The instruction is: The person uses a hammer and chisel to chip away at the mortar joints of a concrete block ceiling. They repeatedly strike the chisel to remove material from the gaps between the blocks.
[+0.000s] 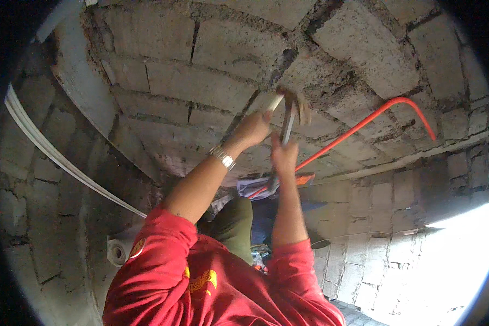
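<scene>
My left hand (251,132), with a metal watch on its wrist, is closed around a short pale rod (275,102), its far end up at the rough joint in the block wall (228,41). Just right of it, my right hand (284,156) grips a hammer (288,124) by its shaft. The hammer's blurred head is beside the rod's far end; whether they touch I cannot tell. Below my right fist the dark end of the handle sticks out. The rod's lower part is hidden in my left fist.
A bent orange-red pipe (358,127) runs along the wall right of my hands. White cables (54,146) curve down the left side. A white roll (117,253) is by my left elbow. Purple cloth (250,186) lies beyond my knee. Bright light enters at right.
</scene>
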